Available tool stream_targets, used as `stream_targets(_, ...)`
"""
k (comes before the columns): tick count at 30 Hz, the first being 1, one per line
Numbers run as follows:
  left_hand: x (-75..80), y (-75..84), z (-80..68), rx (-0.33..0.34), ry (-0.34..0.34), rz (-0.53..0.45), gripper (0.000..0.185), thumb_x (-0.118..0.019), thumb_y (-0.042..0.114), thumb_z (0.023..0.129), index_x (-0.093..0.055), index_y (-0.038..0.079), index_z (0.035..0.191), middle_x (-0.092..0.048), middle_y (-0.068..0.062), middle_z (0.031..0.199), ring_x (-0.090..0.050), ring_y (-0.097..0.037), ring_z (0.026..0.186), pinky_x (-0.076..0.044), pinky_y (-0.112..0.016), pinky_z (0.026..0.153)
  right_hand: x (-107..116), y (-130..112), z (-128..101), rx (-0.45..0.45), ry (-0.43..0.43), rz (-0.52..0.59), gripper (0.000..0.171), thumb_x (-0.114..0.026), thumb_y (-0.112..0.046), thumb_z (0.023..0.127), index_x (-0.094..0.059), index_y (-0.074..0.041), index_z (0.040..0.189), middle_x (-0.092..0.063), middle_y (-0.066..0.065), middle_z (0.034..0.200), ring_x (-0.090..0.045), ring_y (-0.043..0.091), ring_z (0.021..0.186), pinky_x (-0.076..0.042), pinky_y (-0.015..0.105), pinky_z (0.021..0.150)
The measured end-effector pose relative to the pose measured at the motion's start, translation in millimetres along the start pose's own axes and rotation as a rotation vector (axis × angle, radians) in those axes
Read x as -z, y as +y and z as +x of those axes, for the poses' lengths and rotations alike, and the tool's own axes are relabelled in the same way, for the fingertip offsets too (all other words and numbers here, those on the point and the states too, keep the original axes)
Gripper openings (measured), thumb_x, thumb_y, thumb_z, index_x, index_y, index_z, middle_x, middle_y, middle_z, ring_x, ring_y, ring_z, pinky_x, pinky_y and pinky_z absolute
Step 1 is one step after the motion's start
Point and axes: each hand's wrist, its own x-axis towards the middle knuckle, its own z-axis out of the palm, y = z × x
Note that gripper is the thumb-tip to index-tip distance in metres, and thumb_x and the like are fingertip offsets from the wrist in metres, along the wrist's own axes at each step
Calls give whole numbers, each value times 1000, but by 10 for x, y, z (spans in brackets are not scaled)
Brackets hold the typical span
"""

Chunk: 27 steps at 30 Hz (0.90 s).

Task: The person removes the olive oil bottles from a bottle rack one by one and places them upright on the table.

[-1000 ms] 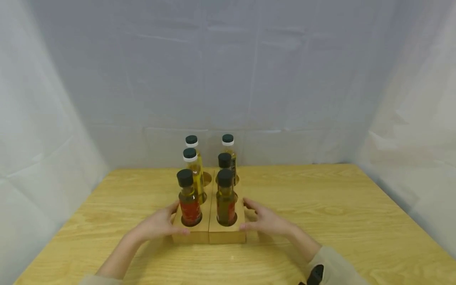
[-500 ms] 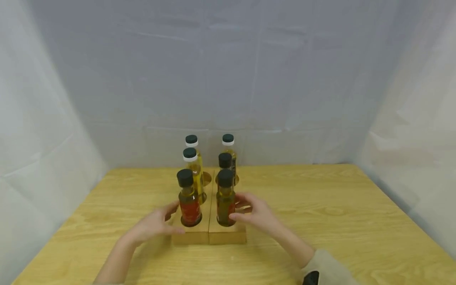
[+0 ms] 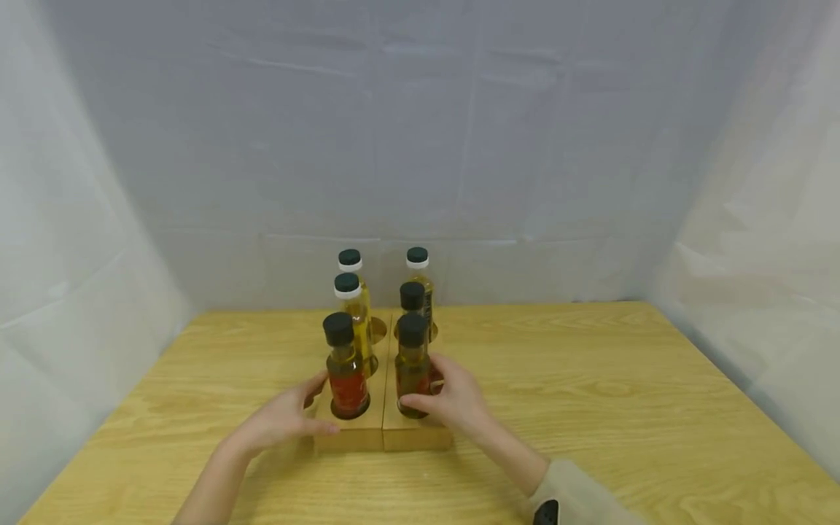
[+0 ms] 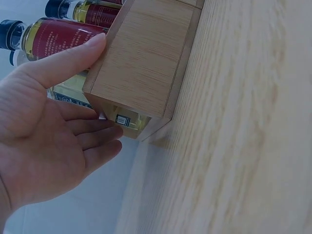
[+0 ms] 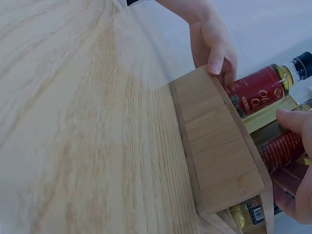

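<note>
Possibly, slanted pulling could drag the seamed rack point(image 3: 349, 440).
Right grip point(image 3: 457, 399) curls round near-right bottle point(image 3: 410, 373); left grip point(image 3: 281, 419), apart, flanks near-left corner.

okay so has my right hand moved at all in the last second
Yes. Against the wooden rack in the head view, your right hand has moved left, from the rack's right side inward to the front right bottle.

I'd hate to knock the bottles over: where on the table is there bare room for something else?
Right: a wide patch of table between the right hand and the right sheet. Left: a patch between the left hand and the left sheet. Crowded: the wooden stand, holding six bottles, both hands at its near end.
</note>
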Motion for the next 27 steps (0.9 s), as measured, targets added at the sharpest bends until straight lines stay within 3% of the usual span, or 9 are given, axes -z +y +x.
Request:
stream_targets(5,-4,0,-8,0,2,-2,100,-77,30,75,-16,-14,141,-20,-35,143,-31,-56,122,-29,-58,101,-14,27,-12,-4,20,31,51,-79,-23,74,-57,-6,117,-61,4,90,-63,18,78,-54,26,66)
stream_targets(11,-8,-1,-19,-1,-4,-7,100,-76,31,75,-16,-13,142,-20,-34,144,-31,-56,122,-30,-59,100,71,-36,-1,29,94,104,50,-79,-17,74,-58,-4,117,-62,6,90,-61,23,82,-54,24,66)
stream_targets(19,3,33,-37,8,-11,3,100,-75,31,76,-15,-13,142,-20,-35,143,-31,-56,122,-30,-60,100,409,-198,78,51,163,123,44,-75,-16,78,-58,-4,116,-63,7,93,-59,20,85,-54,29,71)
stream_targets(27,-14,51,-57,6,-10,21,100,-75,33,76,-15,-13,142,-22,-36,142,-32,-56,121,-31,-60,99,784,-116,166,22,265,62,43,-75,-20,79,-57,-5,115,-63,11,95,-58,22,87,-53,32,73)
